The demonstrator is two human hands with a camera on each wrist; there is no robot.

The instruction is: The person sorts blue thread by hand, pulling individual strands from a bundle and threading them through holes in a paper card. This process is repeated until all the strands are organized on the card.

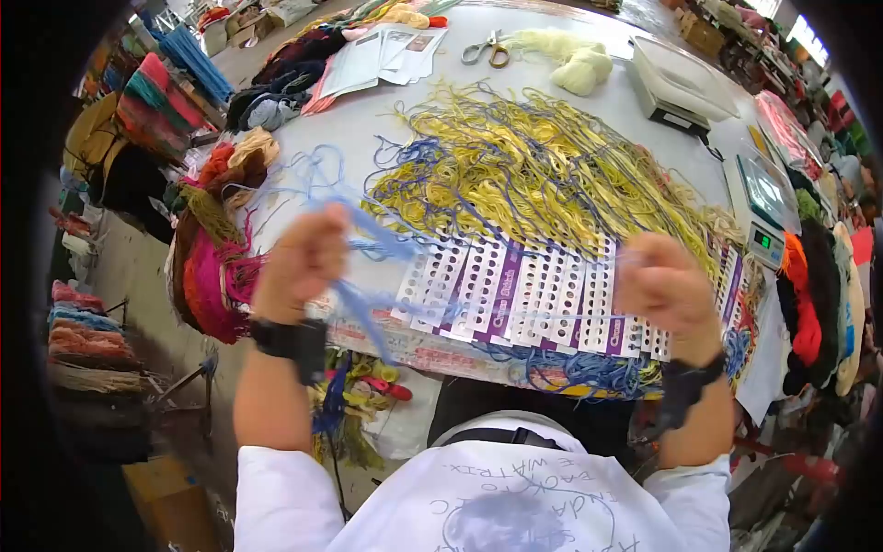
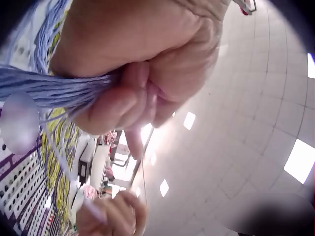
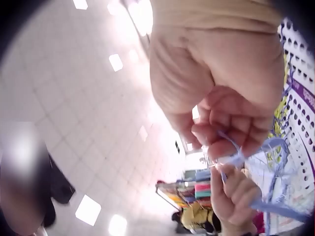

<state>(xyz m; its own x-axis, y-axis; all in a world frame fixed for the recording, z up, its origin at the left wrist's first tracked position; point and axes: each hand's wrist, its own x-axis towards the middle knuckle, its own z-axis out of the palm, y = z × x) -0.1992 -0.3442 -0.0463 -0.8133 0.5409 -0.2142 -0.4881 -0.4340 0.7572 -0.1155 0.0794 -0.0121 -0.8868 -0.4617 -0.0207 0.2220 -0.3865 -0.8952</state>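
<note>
A bundle of light blue thread is gripped in my left hand, its loose tails hanging on both sides of the fist. My right hand is raised over the right part of the cards, fingers curled, and in the right wrist view it pinches a thin blue strand. Faint strands stretch between the two hands. Below them, white and purple cards with punched holes lie in a row along the near table edge. Yellow-green and violet threads spread out behind from the cards.
Scissors, a pale yellow skein and printed papers lie at the back. Two scales, one with a clear tray, the other lit, stand on the right. Coloured skeins hang at the left edge.
</note>
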